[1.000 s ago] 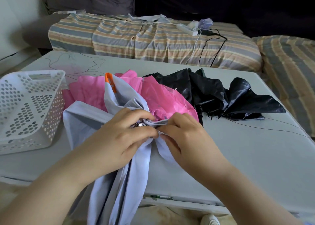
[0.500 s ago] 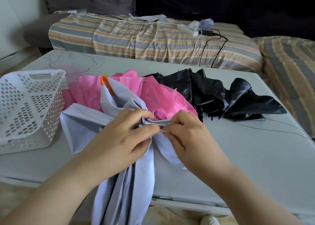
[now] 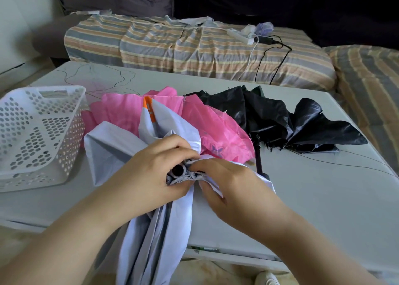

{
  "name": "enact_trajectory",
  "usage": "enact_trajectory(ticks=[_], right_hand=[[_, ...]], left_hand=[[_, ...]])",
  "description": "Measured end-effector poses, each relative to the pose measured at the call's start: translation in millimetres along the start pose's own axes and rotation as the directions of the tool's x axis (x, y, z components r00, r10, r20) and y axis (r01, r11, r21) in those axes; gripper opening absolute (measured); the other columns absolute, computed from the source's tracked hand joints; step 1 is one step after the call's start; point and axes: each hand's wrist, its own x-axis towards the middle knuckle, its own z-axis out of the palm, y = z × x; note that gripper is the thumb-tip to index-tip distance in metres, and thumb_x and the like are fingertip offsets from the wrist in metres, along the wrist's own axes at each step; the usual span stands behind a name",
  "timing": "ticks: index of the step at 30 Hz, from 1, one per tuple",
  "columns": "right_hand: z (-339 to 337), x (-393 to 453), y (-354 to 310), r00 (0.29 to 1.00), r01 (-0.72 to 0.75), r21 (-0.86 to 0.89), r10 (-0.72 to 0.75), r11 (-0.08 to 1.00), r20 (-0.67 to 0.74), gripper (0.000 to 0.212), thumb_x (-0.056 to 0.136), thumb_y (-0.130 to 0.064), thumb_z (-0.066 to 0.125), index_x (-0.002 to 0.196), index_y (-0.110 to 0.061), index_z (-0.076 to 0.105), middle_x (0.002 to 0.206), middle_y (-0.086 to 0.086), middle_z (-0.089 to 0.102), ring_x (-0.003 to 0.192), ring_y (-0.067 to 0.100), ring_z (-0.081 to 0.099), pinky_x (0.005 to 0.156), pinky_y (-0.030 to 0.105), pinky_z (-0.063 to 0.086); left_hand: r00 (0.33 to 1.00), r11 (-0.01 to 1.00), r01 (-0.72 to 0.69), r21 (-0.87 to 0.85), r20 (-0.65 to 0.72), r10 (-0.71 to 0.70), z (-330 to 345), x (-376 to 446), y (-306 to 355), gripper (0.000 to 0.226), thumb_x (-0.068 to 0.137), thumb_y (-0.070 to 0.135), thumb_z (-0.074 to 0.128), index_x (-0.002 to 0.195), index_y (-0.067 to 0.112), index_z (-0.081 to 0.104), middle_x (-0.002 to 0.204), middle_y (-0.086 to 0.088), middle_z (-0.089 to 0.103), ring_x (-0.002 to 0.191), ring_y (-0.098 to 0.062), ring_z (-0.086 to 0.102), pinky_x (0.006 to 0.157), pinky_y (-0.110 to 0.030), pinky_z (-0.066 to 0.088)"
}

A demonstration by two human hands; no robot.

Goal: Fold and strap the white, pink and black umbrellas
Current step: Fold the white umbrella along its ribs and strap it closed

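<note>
Left hand (image 3: 149, 172) is gripping the white umbrella's (image 3: 133, 146) bunched canopy at the counter (image 3: 302, 198) edge, right hand (image 3: 228, 183) pinching a pleat. Still folding; strapping probably comes next. Pink umbrella (image 3: 216, 131) and black umbrella (image 3: 280, 120) are lying unfolded behind.

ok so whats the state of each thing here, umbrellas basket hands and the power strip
white umbrella: collapsed, canopy loose, not strapped, gathered near its tip by both hands
pink umbrella: collapsed, canopy spread loose on the table, unstrapped
black umbrella: collapsed, crumpled, unstrapped
basket: upright, nothing visible inside
left hand: grips the white canopy
right hand: pinches a white fold
power strip: on the bed, cables plugged in
</note>
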Motion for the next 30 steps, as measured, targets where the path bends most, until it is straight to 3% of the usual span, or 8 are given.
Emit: enact_trajectory(ticks=[3, 5, 8, 14, 18, 21, 25, 30], right_hand=[[-4, 3, 6, 0.996, 0.056, -0.255, -0.035, 0.965, 0.085, 0.022, 0.065, -0.009, 0.066, 0.081, -0.025, 0.069, 0.065, -0.010, 0.061, 0.052, 0.015, 0.044, 0.053, 0.021, 0.023], [-8, 5, 9, 0.995, 0.079, -0.425, -0.048, 0.902, 0.084, 0.028, 0.050, -0.006, 0.070, 0.067, -0.028, 0.066, 0.056, -0.009, 0.055, 0.049, 0.017, 0.024, 0.057, 0.026, 0.019], [-11, 6, 4, 0.996, 0.089, -0.495, -0.071, 0.864, 0.054, 0.027, 0.040, -0.002, 0.055, 0.054, -0.025, 0.055, 0.048, -0.008, 0.046, 0.049, 0.020, 0.018, 0.059, 0.032, 0.014], [-22, -1, 16, 0.999, 0.033, -0.448, -0.031, 0.893, 0.012, 0.030, 0.069, -0.016, 0.036, 0.063, -0.021, 0.065, 0.065, -0.002, 0.043, 0.064, 0.024, 0.044, 0.065, 0.032, 0.020], [-19, -7, 18, 1.000, 0.004, -0.247, 0.000, 0.969, 0.019, 0.026, 0.070, -0.021, 0.043, 0.084, -0.027, 0.064, 0.088, -0.002, 0.038, 0.079, 0.022, 0.042, 0.072, 0.032, 0.025], [-13, -8, 22, 0.997, -0.037, -0.134, 0.045, 0.990, 0.058, 0.044, 0.070, -0.019, 0.057, 0.109, -0.040, 0.061, 0.110, -0.005, 0.035, 0.098, 0.019, 0.037, 0.084, 0.030, 0.022], [-8, -5, 23, 0.992, -0.053, -0.061, 0.060, 0.997, 0.109, 0.054, 0.068, -0.013, 0.057, 0.113, -0.041, 0.064, 0.135, -0.006, 0.032, 0.124, 0.024, 0.034, 0.093, 0.038, 0.027], [2, -5, 26, 0.987, -0.035, -0.058, 0.044, 0.998, 0.156, 0.055, 0.073, -0.016, 0.056, 0.121, -0.042, 0.056, 0.147, 0.001, 0.033, 0.134, 0.031, 0.033, 0.101, 0.048, 0.031]], left_hand=[[1.000, 1.000, 0.005, 0.017, 0.010, -0.005, 0, 0, 1, 0.033, 0.074, 0.028, 0.059, 0.106, 0.022, 0.062, 0.100, 0.014, 0.051, 0.091, -0.002, 0.054, 0.084, -0.009, 0.040], [1.000, 0.999, -0.002, 0.048, 0.020, 0.001, 1, 2, 2, 0.034, 0.074, 0.028, 0.056, 0.105, 0.016, 0.066, 0.099, 0.013, 0.050, 0.087, -0.003, 0.053, 0.078, -0.014, 0.043], [0.999, 0.997, -0.023, 0.076, 0.049, 0.019, 4, 4, 4, 0.035, 0.074, 0.027, 0.054, 0.104, 0.014, 0.066, 0.099, 0.012, 0.049, 0.084, -0.005, 0.053, 0.070, -0.024, 0.045], [1.000, 0.997, -0.004, 0.074, 0.029, 0.002, 0, 6, 2, 0.033, 0.073, 0.027, 0.056, 0.100, 0.012, 0.068, 0.094, 0.011, 0.049, 0.078, -0.003, 0.048, 0.070, -0.011, 0.039], [0.999, 0.996, -0.008, 0.090, 0.039, 0.004, 3, 5, 3, 0.034, 0.075, 0.027, 0.056, 0.101, 0.011, 0.069, 0.095, 0.010, 0.049, 0.080, -0.006, 0.050, 0.069, -0.019, 0.042], [0.999, 0.996, -0.006, 0.089, 0.036, 0.003, 2, 5, 3, 0.033, 0.074, 0.026, 0.057, 0.102, 0.013, 0.068, 0.095, 0.010, 0.050, 0.080, -0.004, 0.049, 0.069, -0.019, 0.042], [0.999, 0.997, 0.010, 0.082, 0.031, -0.013, 2, 5, 3, 0.034, 0.073, 0.026, 0.057, 0.104, 0.015, 0.067, 0.095, 0.011, 0.051, 0.079, -0.006, 0.052, 0.068, -0.021, 0.043], [1.000, 0.998, 0.017, 0.061, 0.020, -0.018, 0, 5, 3, 0.033, 0.073, 0.027, 0.060, 0.104, 0.016, 0.066, 0.095, 0.007, 0.055, 0.079, -0.006, 0.055, 0.068, -0.023, 0.044]])
